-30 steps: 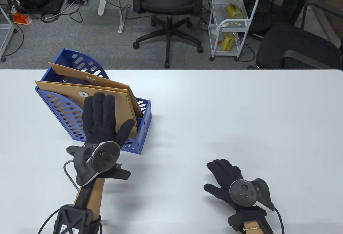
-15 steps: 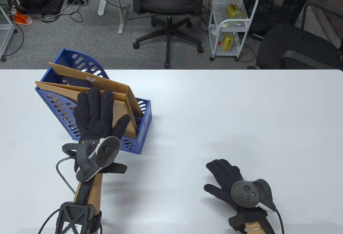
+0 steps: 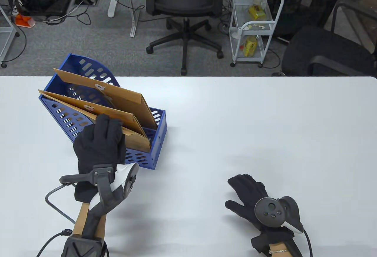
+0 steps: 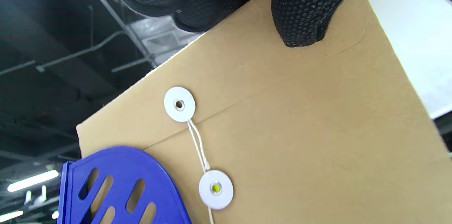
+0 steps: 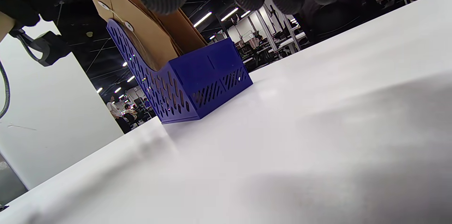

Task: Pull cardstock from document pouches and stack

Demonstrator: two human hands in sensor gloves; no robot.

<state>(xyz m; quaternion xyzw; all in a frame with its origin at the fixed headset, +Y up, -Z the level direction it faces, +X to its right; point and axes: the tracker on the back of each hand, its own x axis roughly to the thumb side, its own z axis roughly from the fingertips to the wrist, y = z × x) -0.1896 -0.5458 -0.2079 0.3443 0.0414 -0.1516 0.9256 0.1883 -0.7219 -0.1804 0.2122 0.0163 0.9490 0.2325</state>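
Observation:
A blue file rack (image 3: 153, 139) stands at the table's left and holds brown string-tie document pouches. My left hand (image 3: 100, 139) grips the top edge of the near pouch (image 3: 88, 106), fingers curled over it and thumb against its face. In the left wrist view the thumb (image 4: 300, 12) presses on this pouch (image 4: 300, 139) above its white string buttons (image 4: 179, 104). A second pouch (image 3: 117, 95) stands behind it. My right hand (image 3: 247, 192) rests flat and empty on the table at the lower right. The rack also shows in the right wrist view (image 5: 208, 75). No cardstock shows.
The white table (image 3: 265, 127) stretches wide to the right of the rack. Beyond its far edge stand an office chair (image 3: 185, 6), a white wire cart (image 3: 253, 27) and a black chair (image 3: 327, 50) on grey carpet.
My left hand went from flat against the near pouch to curled around its top edge, and the wrist rolled over. The near pouch now tilts away from the one behind. My right hand stayed still.

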